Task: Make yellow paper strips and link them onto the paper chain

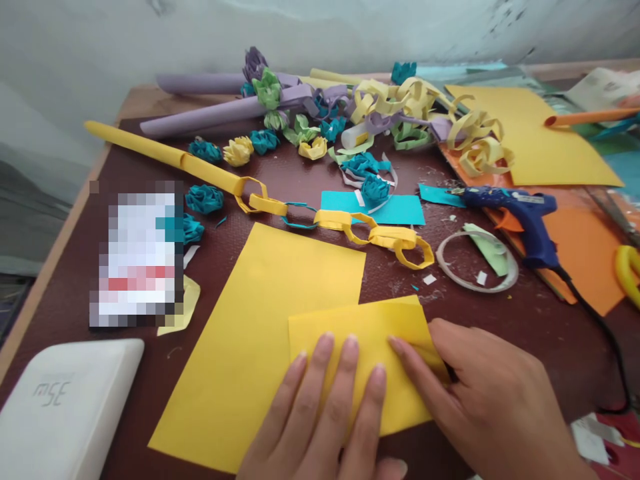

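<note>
My left hand [325, 413] lies flat with its fingers spread on a small yellow paper piece [360, 327]. With the thumb on top and the other fingers curled at the edge, my right hand [495, 387] grips that piece at its right side. Beneath the small piece lies a larger yellow paper sheet [240, 347], flat on the dark red tabletop [280, 180]. Just beyond the sheet stretches a yellow paper chain [333, 219] with one teal link, joined to a rolled yellow paper tube [160, 150].
At the right are a blue glue gun [537, 227] with a black cord, a clear tape ring [443, 257], orange paper [585, 233] and yellow-handled scissors [627, 273]. Paper flowers [237, 152] and purple tubes [200, 120] lie behind. A white box-like device [75, 400] sits at left.
</note>
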Motion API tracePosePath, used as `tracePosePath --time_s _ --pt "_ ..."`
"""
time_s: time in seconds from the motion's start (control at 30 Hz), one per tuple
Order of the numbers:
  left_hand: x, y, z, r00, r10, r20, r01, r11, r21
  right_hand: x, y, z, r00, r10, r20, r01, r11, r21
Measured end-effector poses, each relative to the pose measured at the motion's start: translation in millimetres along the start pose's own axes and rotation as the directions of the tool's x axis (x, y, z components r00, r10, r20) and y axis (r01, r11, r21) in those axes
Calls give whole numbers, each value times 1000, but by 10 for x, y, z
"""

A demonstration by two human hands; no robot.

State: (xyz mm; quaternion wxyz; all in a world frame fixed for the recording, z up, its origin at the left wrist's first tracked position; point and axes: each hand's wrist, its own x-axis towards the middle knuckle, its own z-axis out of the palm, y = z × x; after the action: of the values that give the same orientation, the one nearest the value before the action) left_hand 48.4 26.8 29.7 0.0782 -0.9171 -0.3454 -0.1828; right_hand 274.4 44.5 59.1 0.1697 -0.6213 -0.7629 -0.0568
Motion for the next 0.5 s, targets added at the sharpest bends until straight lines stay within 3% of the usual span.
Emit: tracePosePath --time_s 0.2,0.37,0.5 --pt "-71 -10 72 996 42 74 -45 998 45 -9 10 3 1000 -2 19 2 1000 -14" --pt "-64 147 99 987 -154 52 155 988 -6 -10 5 7 1000 7 21 -7 1000 9" --pt "-53 205 105 980 -191 49 192 981 -23 5 -6 8 1000 -3 8 2 1000 21"
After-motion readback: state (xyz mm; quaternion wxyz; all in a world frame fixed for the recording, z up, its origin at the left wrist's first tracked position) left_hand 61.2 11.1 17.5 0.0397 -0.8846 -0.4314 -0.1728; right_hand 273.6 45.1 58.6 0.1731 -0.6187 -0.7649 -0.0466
